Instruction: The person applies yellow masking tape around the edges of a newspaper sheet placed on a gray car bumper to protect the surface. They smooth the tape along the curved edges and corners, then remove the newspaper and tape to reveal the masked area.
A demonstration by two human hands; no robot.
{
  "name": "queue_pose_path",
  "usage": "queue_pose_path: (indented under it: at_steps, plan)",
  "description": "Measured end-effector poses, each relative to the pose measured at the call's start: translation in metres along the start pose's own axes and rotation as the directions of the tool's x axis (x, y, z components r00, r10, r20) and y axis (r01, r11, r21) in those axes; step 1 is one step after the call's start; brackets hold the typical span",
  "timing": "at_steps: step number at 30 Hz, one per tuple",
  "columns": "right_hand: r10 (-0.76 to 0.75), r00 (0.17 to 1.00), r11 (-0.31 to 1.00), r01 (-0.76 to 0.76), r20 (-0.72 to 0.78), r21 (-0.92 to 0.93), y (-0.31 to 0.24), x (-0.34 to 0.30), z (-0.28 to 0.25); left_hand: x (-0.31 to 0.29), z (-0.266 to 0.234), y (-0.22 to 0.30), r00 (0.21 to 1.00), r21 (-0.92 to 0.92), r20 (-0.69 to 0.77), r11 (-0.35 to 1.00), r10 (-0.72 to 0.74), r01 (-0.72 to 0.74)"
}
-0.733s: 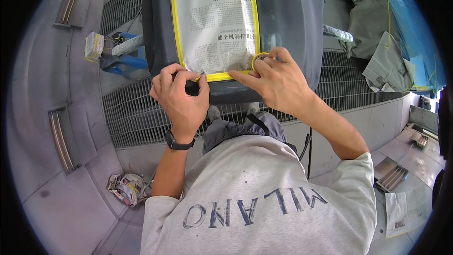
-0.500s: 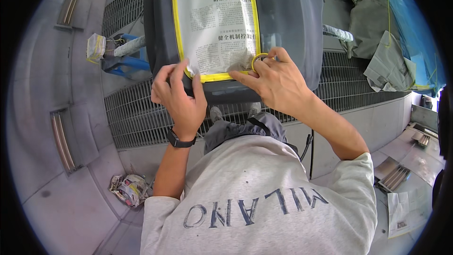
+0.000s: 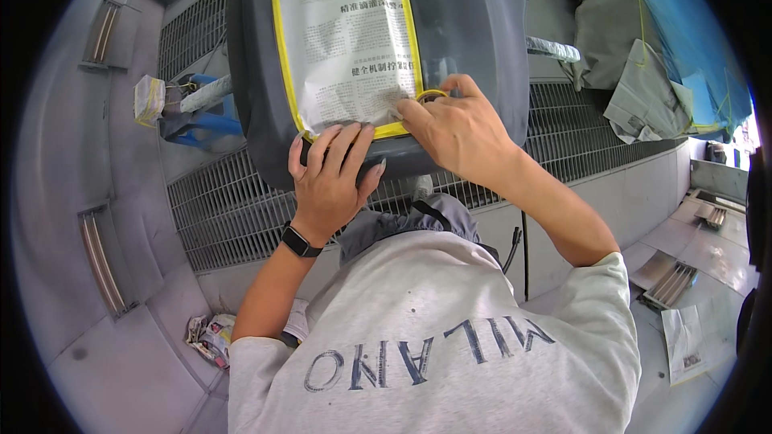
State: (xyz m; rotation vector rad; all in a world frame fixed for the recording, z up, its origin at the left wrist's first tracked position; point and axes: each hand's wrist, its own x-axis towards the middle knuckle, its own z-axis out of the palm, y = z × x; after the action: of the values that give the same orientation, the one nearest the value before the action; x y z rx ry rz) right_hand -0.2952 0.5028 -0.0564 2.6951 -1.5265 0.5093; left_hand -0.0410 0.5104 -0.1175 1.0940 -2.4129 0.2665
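Observation:
A dark grey curved panel (image 3: 474,56) stands in front of me. A newspaper sheet (image 3: 338,40) covers part of it, bordered by yellow masking tape (image 3: 284,60) along its two sides and near edge. My left hand (image 3: 330,185) lies with its fingers spread over the near left corner, fingertips on the taped edge. At the near right corner my right hand (image 3: 466,128) is closed around a roll of yellow masking tape (image 3: 432,95), most of which the fingers hide. Its fingertips touch the newspaper's edge.
Wrapped support arms (image 3: 552,49) stick out on both sides of the panel. Floor grating (image 3: 233,209) runs beneath. A blue stool (image 3: 205,124) stands at left, grey and blue sheeting (image 3: 675,48) at right. Crumpled newspaper (image 3: 211,337) lies low on the left.
My left hand has gone from raised, curled fingers at the corner to fingers spread over the near edge. The right index finger has drawn in from the tape strip. The view has shifted slightly.

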Motion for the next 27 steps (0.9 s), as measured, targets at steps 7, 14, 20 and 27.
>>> queue_pose_path:
  at_steps: [7, 14, 20, 27]
  plan:
    - [0.037, 0.997, 0.999, -0.036, 0.060, -0.020, -0.005, 0.007, -0.006, 0.004, 0.005, 0.015, 0.999, -0.151, 0.008, 0.987, -0.052, 0.053]
    - [0.054, 0.991, 0.998, -0.051, 0.118, -0.034, -0.010, 0.010, -0.005, 0.014, 0.011, 0.039, 0.994, -0.230, 0.002, 0.967, -0.114, 0.111]
    - [0.434, 0.796, 0.898, -0.343, -0.422, 0.277, 0.026, 0.015, -0.047, 0.005, 0.017, 0.043, 0.991, -0.118, -0.008, 0.984, -0.136, 0.134]
    - [0.102, 0.968, 0.975, -0.052, -0.230, 0.214, 0.011, -0.017, -0.021, 0.008, 0.021, 0.050, 0.993, -0.077, 0.018, 0.990, -0.121, 0.122]
